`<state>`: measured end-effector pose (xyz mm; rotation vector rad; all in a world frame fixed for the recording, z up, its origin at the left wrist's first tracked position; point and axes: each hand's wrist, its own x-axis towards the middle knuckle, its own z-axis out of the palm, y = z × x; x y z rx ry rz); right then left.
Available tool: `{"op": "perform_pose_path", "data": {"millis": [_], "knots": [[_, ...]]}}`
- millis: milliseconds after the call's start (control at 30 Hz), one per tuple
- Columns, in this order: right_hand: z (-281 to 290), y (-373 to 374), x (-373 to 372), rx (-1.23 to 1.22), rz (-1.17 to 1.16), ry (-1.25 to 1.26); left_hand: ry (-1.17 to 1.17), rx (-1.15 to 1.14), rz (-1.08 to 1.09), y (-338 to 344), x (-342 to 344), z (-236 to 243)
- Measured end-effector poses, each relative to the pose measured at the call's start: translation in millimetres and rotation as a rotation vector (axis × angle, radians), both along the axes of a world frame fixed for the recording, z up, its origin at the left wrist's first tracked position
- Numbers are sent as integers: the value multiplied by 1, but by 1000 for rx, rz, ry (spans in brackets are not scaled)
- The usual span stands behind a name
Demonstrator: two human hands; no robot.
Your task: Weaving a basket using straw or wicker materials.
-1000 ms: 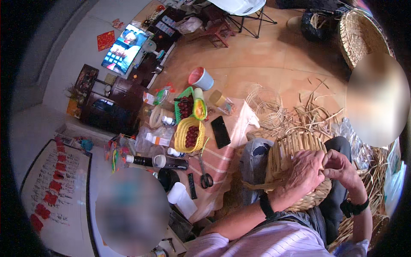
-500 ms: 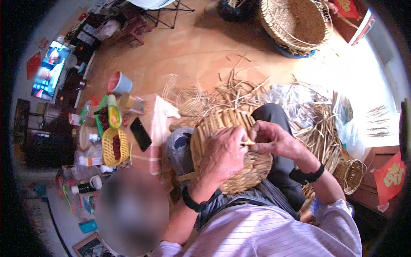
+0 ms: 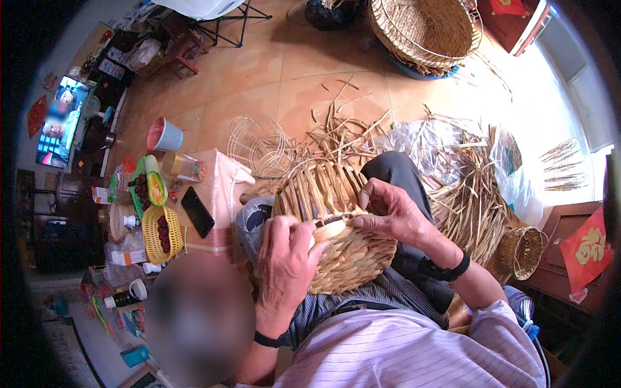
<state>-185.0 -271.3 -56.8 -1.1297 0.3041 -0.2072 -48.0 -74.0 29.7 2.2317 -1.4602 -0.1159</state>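
A half-woven straw basket (image 3: 354,262) rests on my lap, its lower part tightly plaited. Bare upright stakes (image 3: 320,187) spread from its far part. My right hand (image 3: 396,216) pinches a straw strand between thumb and index finger at the edge of the weave. Against the basket's left side, my left hand (image 3: 284,255) is closed, fingers bent over the woven edge and thumb pressed near a pale, wide loop of strand (image 3: 331,229). A small dark gap shows between the weave and the stakes there.
Loose straw (image 3: 475,220) lies beside plastic sheeting (image 3: 427,152) at right, near a small basket (image 3: 521,252). A wire coil (image 3: 255,145) is on the floor ahead. At left, a table holds a phone (image 3: 197,212), yellow basket (image 3: 154,242) and cut fruit (image 3: 155,181). A large basket (image 3: 420,32) stands far off.
My left hand has moved left, away from my right hand, uncovering the pale strand and the weave's edge. My right hand still pinches at the edge. The whole view has shifted slightly.
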Motion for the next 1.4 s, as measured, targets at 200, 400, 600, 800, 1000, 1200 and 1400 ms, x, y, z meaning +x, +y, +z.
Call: {"op": "perform_pose_path", "data": {"millis": [200, 400, 600, 800, 1000, 1200, 1400], "knots": [[4, 4, 0, -173, -30, 93, -118, 162, -38, 11, -1, -2], [0, 15, 5, -275, -158, 134, -112, 105, 135, 37, 10, -11], [-3, 8, 3, -153, -120, 88, 798, -173, 380, 67, 51, -41], [-4, 1, 6, -60, -70, 27, 877, -387, 285, 80, 52, -74], [-3, -20, -4, 18, 16, 67, 861, -285, 385, 93, 64, -69], [-7, -27, -7, 65, 51, 49, 847, -283, 413, 93, 70, -79], [-9, -24, 1, 8, 84, 2, 910, -342, 407, 103, 71, -85]]}}
